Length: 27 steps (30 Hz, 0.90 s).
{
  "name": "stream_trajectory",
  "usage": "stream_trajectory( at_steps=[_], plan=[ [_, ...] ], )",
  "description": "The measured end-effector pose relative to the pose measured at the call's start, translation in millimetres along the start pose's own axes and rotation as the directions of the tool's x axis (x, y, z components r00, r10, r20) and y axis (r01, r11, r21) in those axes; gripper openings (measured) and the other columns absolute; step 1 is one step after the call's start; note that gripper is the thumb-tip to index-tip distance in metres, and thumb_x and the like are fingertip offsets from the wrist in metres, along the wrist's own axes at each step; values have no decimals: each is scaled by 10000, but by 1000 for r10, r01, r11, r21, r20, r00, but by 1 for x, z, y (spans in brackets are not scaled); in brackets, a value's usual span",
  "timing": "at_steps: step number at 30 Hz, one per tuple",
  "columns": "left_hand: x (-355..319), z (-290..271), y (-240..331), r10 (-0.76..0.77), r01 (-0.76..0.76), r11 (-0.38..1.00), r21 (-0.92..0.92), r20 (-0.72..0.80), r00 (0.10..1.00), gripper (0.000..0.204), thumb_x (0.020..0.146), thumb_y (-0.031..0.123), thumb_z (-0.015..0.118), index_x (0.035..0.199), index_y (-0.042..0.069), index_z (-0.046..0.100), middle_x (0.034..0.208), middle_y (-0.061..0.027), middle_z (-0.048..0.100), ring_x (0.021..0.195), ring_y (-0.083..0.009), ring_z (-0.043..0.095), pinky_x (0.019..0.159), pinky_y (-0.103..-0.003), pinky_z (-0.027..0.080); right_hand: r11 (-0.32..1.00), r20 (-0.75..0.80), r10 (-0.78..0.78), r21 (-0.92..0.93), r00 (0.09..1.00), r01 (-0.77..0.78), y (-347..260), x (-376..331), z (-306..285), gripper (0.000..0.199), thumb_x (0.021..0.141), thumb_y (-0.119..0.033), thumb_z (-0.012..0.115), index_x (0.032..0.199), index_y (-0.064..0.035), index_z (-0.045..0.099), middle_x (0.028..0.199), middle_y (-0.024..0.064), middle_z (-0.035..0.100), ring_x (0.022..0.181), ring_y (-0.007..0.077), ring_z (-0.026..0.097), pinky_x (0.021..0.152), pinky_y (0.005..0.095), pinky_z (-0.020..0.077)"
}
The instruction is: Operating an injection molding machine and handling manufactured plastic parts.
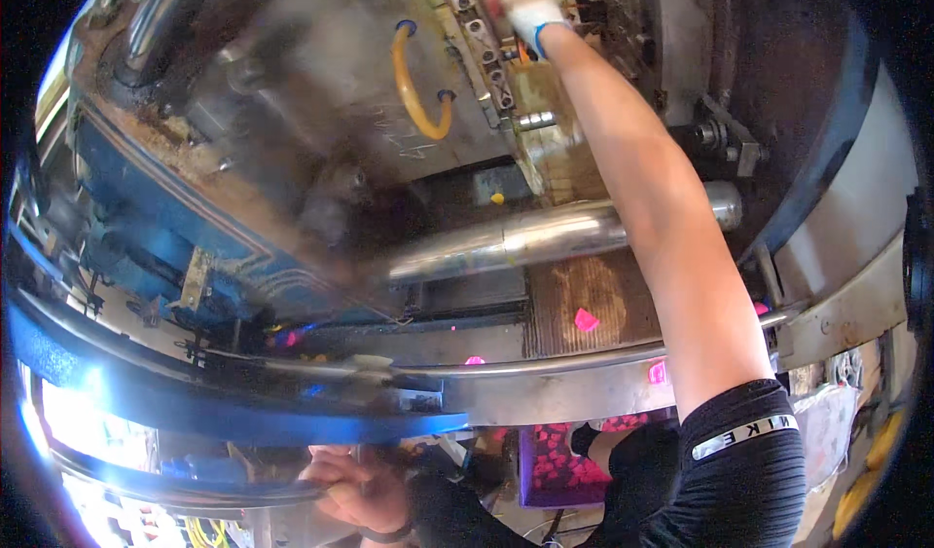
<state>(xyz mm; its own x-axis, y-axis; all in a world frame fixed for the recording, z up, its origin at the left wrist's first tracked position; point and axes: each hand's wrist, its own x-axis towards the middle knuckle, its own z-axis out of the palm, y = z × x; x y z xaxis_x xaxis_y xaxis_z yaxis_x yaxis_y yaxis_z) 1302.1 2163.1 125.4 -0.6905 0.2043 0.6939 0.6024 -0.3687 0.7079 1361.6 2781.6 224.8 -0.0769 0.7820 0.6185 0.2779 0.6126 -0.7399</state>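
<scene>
My right arm stretches far into a moulding machine. My right hand [530,13], in a white glove with a blue cuff, is at the mould, beside a metal bar with several round holes [477,42]. Its fingers are smeared, and a small reddish patch shows at their tips; I cannot make out whether they hold it. Low in the view, my bare left hand [365,494] has its fingers curled at the edge of the blue-framed machine door [389,431].
A curved yellow hose [407,86] is fixed to the mould plate. A thick steel bar [545,232] crosses below my right arm. Pink scraps [586,320] lie inside the machine. A purple crate [559,497] of pink pieces stands below, near my legs.
</scene>
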Motion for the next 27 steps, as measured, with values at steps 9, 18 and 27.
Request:
stream_trajectory(
  at_steps=[9, 18, 27],
  plan=[
    [-4, 15, 2, 154, -143, 942, 305, -14, 988, 300, 1006, 252, 442, 754, 120, 348, 703, 4, 297, 834, -177, 399, 814, -312, 340, 928, 266, -24, 364, 964, -78, 34, -64, -26, 459, 919, -434, 685, 1037, 9, 701, 921, 84, 710, 801, 161, 617, 744, 344, 494],
    [-2, 8, 1, 259, -247, 920, 303, 1, 966, 315, 1006, 283, 443, 754, 119, 348, 707, 7, 280, 805, -170, 385, 801, -345, 322, 888, 374, -57, 442, 926, -124, 7, -83, -31, 272, 961, -323, 674, 1070, -75, 700, 939, -26, 673, 865, 81, 566, 785, 262, 447],
    [-6, 0, 12, 156, -167, 920, 355, 60, 986, 315, 1006, 280, 449, 751, 121, 354, 712, 5, 292, 797, -166, 382, 839, -343, 336, 930, 373, 115, 285, 921, -232, -5, -103, -50, 348, 894, -363, 697, 1020, -39, 691, 918, 110, 710, 852, 243, 657, 804, 361, 499]
  ],
)
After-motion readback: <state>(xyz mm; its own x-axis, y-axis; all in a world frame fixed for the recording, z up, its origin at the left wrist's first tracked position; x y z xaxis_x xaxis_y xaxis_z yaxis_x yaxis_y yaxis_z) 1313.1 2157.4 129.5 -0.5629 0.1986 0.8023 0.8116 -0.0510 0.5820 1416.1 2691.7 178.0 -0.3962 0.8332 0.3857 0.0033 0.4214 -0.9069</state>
